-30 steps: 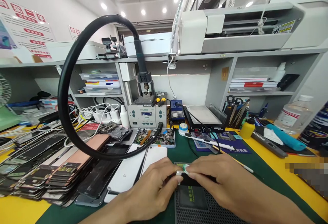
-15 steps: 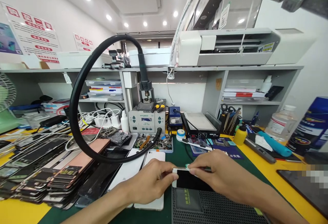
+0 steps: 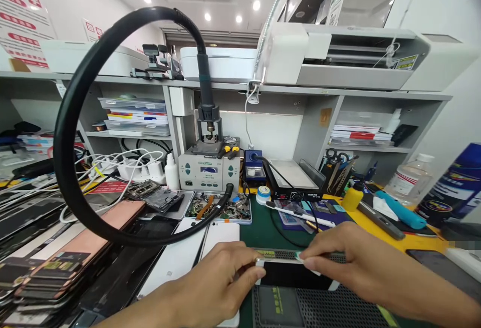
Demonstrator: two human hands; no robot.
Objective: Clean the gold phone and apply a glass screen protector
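A white-framed phone (image 3: 289,274) with a black screen is tilted over the dark honeycomb-patterned mat (image 3: 323,309). My left hand (image 3: 221,280) pinches its left end between thumb and fingers. At the phone's far long edge, my right hand (image 3: 338,255) is closed on a small thin green-and-white piece (image 3: 298,256), mostly covered by the fingertips. That piece touches the edge or lies right beside it; I cannot tell which. White phones (image 3: 221,235) lie on the green mat beside my left hand.
Stacked phone parts (image 3: 75,253) crowd the left side. A thick black hose (image 3: 63,132) loops from the hot air station (image 3: 208,175). Behind the hands are a tray of small parts (image 3: 191,213), a white pen-like tool (image 3: 300,214) and a heating plate (image 3: 295,178). Bottles (image 3: 411,180) stand at right.
My right hand has moved right along the phone's far edge with the small piece. More of the black screen shows, and the phone sits slightly lower in view. The camera view has shifted.
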